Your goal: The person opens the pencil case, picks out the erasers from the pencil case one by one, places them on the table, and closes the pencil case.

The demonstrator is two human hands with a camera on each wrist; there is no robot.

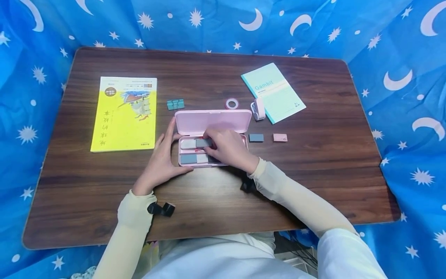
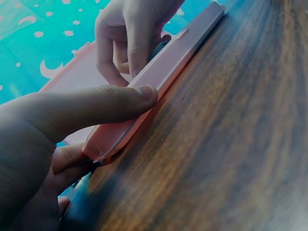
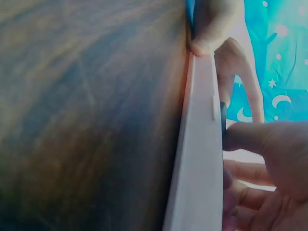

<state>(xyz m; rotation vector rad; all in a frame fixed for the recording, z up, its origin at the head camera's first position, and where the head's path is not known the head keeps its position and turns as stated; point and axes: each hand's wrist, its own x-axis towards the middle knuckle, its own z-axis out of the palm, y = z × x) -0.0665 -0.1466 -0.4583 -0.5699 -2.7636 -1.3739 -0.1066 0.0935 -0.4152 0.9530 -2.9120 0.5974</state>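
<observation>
Pencil case (image 1: 212, 122), pink and lying open, sits at the middle of the frame on the dark wooden table (image 1: 104, 193), lid propped up at the back and tray toward the person. Nearest the camera, two cream sleeves (image 1: 132, 224) come up from the bottom edge. The left hand (image 1: 162, 161) grasps the left end of the case: in the left wrist view its thumb (image 2: 110, 103) presses along the near rim while the fingers curl under the end. The right hand (image 1: 226, 149) reaches into the tray from the lower right, fingers bent over a grey block (image 1: 203, 142) in the upper row; it seems to pinch that block, though its fingertips hide the contact. Other grey and white blocks (image 1: 195, 158) lie in the lower row of the tray.

Just right of the case, a loose grey block (image 1: 256, 138) and a pink block (image 1: 280, 137) lie side by side on the table, apart from each other. Left of centre lies a yellow book (image 1: 122, 116). Behind the case, toward the top of the frame, are a small teal clip (image 1: 175, 104), a roll of tape (image 1: 231, 103), a small white device (image 1: 258, 109) and a pale teal notebook (image 1: 273, 93). Blue cloth (image 1: 400, 58) with moons and stars surrounds the table.
</observation>
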